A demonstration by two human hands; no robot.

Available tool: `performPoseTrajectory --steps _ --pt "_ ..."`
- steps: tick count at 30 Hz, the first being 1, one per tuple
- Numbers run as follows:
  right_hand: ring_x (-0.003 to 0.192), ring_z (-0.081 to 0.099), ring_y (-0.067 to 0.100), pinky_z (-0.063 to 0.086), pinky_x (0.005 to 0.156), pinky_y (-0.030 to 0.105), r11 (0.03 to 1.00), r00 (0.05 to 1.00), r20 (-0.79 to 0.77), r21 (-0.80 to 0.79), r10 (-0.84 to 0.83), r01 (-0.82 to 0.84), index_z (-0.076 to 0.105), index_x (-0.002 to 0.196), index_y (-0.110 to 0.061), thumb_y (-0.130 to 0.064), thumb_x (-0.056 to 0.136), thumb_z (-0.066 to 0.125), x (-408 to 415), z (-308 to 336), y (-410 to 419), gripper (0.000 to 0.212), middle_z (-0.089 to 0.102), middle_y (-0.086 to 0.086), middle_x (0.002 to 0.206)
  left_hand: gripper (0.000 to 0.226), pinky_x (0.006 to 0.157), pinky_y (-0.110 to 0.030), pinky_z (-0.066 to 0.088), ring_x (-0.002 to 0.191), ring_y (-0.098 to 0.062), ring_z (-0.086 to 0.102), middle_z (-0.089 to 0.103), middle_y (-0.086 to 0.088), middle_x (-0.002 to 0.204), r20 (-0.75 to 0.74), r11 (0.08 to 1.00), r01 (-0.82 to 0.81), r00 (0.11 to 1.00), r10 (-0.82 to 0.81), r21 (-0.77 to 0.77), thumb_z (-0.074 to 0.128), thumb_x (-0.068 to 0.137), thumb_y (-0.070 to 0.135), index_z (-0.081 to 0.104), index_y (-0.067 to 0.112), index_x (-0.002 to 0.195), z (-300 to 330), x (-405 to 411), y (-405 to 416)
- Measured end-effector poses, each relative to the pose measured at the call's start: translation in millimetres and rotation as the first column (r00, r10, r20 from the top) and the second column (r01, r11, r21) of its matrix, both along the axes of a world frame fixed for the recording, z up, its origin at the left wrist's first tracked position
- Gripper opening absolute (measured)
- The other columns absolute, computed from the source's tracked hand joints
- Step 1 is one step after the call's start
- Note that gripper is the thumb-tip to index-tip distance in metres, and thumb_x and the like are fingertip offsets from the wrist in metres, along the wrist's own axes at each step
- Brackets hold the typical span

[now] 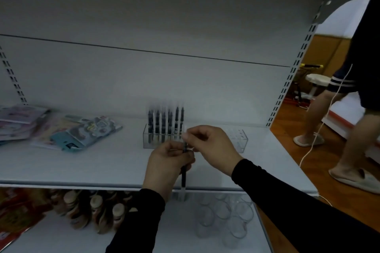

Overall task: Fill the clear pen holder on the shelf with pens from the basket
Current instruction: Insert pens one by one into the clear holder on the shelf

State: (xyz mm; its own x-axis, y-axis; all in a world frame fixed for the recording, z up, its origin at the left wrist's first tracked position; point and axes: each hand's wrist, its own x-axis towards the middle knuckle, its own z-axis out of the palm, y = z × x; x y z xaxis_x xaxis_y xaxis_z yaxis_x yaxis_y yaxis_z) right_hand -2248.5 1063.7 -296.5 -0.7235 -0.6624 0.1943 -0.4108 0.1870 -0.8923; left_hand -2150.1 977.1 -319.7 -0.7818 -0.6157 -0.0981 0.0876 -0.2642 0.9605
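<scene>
The clear pen holder [239, 141] stands on the white shelf [102, 162], with several black pens [164, 124] upright in its left half. Its right half shows bare holes. My left hand [166, 165] grips a black pen [183, 176] that hangs down past the shelf's front edge. My right hand [209, 146] pinches the top end of that pen, just in front of the holder. No basket is in view.
Stationery packets [82, 133] lie on the shelf's left side. On the shelf below stand brown bottles [98, 211] and clear glasses [224, 217]. A person's legs [337, 121] stand on the wooden floor at the right, with a white cable hanging down.
</scene>
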Motion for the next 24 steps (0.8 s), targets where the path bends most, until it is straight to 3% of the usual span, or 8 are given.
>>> performPoseTrajectory --steps 4,6,8,10,13,17,19,24 --pt "0.081 0.069 0.021 0.059 0.083 0.039 0.998 0.996 0.083 -0.045 -0.036 0.04 0.072 0.087 -0.018 -0.024 0.09 0.068 -1.6 -1.2 12.9 0.008 0.073 0.007 0.085 0.011 0.079 -0.047 0.055 0.074 -0.03 0.068 0.073 -0.012 0.075 0.041 0.988 0.026 0.999 -0.02 -0.155 0.07 0.081 0.002 0.064 0.004 0.089 -3.0 -1.2 9.7" --pt "0.077 0.068 0.016 0.06 0.079 0.035 0.995 0.993 0.103 -0.08 -0.058 0.066 0.073 0.087 -0.016 -0.024 0.091 0.067 -7.2 0.7 17.1 0.01 0.073 0.005 0.081 0.006 0.08 -0.037 0.057 0.08 -0.021 0.069 0.074 -0.003 0.081 0.08 0.936 0.018 0.997 0.011 -0.352 0.068 0.085 0.018 0.067 0.014 0.089 -9.9 0.0 7.7" --pt "0.072 0.068 0.009 0.057 0.073 0.026 0.986 0.989 0.118 -0.128 -0.091 0.106 0.072 0.085 -0.018 -0.023 0.091 0.066 -15.3 5.7 19.9 0.01 0.073 0.0 0.079 0.014 0.075 -0.016 0.048 0.086 -0.012 0.065 0.072 0.005 0.094 0.153 0.757 0.014 0.982 0.114 -0.653 0.061 0.089 0.033 0.067 0.022 0.096 -15.9 4.0 0.8" --pt "0.071 0.067 0.008 0.056 0.072 0.022 0.975 0.985 0.114 -0.163 -0.131 0.148 0.072 0.088 -0.015 -0.022 0.092 0.066 -24.3 11.6 20.6 0.01 0.072 0.0 0.08 0.035 0.083 -0.017 0.041 0.106 -0.015 0.059 0.066 0.001 0.118 0.254 0.574 0.102 0.948 0.191 -0.812 0.053 0.093 0.041 0.062 0.019 0.118 -24.7 5.2 -11.6" --pt "0.075 0.067 0.014 0.058 0.079 0.029 0.962 0.981 0.073 -0.195 -0.178 0.189 0.072 0.092 -0.011 -0.021 0.092 0.065 -37.9 18.7 17.8 0.013 0.072 0.004 0.082 0.062 0.105 -0.028 0.032 0.13 -0.024 0.044 0.048 -0.006 0.143 0.435 0.389 0.322 0.866 0.247 -0.863 0.041 0.093 0.054 0.046 0.013 0.139 -40.5 5.5 -32.9" --pt "0.077 0.068 0.016 0.059 0.085 0.034 0.956 0.975 -0.014 -0.203 -0.221 0.213 0.072 0.093 -0.012 -0.023 0.093 0.064 -52.3 27.4 9.6 0.014 0.073 0.002 0.084 0.075 0.091 -0.045 0.05 0.105 -0.038 0.063 0.067 -0.022 0.115 0.45 0.173 0.415 0.825 0.343 -0.893 0.031 0.083 0.058 0.068 0.0 0.11 -64.3 7.3 -48.4" --pt "0.078 0.069 0.016 0.059 0.086 0.034 0.952 0.968 -0.057 -0.207 -0.243 0.227 0.073 0.094 -0.01 -0.024 0.094 0.063 -57.3 31.2 3.5 0.018 0.072 0.003 0.086 0.068 0.084 -0.049 0.054 0.098 -0.038 0.067 0.069 -0.022 0.109 0.462 0.135 0.447 0.796 0.391 -0.884 0.037 0.083 0.055 0.072 0.001 0.103 -69.3 9.4 -46.6" --pt "0.086 0.071 0.02 0.057 0.089 0.039 0.947 0.956 -0.113 -0.21 -0.271 0.244 0.073 0.099 -0.01 -0.026 0.094 0.061 -67.0 34.8 -15.5 0.02 0.073 0.004 0.092 0.068 0.089 -0.046 0.051 0.105 -0.035 0.065 0.067 -0.019 0.116 0.451 0.074 0.47 0.776 0.44 -0.88 0.036 0.084 0.056 0.07 0.004 0.11 -74.0 11.0 -43.8"
